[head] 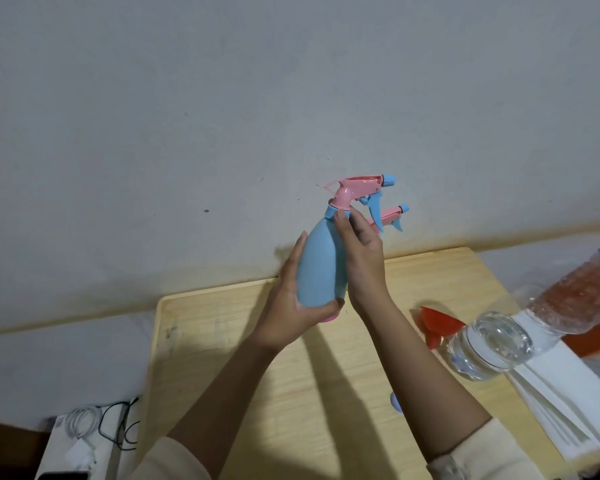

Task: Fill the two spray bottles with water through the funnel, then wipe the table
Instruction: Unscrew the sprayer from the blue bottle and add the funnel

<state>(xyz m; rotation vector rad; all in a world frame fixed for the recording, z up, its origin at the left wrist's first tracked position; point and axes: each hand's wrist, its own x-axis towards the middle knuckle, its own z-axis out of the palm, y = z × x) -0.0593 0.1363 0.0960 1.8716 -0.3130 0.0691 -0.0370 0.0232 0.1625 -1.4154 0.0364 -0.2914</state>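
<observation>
Left hand (290, 306) has a full grip on the low part of the bottle (317, 268): the palm is under the base and the fingers are curled up along its left side. This bottle is blue, it is held upright in the air above the far edge of the table (222, 358), and a bit of pink shows at its bottom. Its spray head (355, 188) is pink with a blue nozzle that points to the right. The right hand (362, 261) makes a narrow grip at the neck, with thumb and fingertips pinching the blue collar just under the spray head. Behind this hand stands the second bottle (394, 216); only its pink head and blue trigger are visible, so I cannot tell where its body rests. At the far left, off the table, a white box (84, 434) carries white and black cables. The table is light wood with a raised rim. On it, near the right forearm, lies a small blue piece (395, 403), too hidden to name. Further right the red funnel (433, 327) lies on its side on the table, touching or just beside the clear bottle (492, 344), which has water inside and reaches up to the right edge of the view. Under this bottle is a stack of white sheets (565, 396).
</observation>
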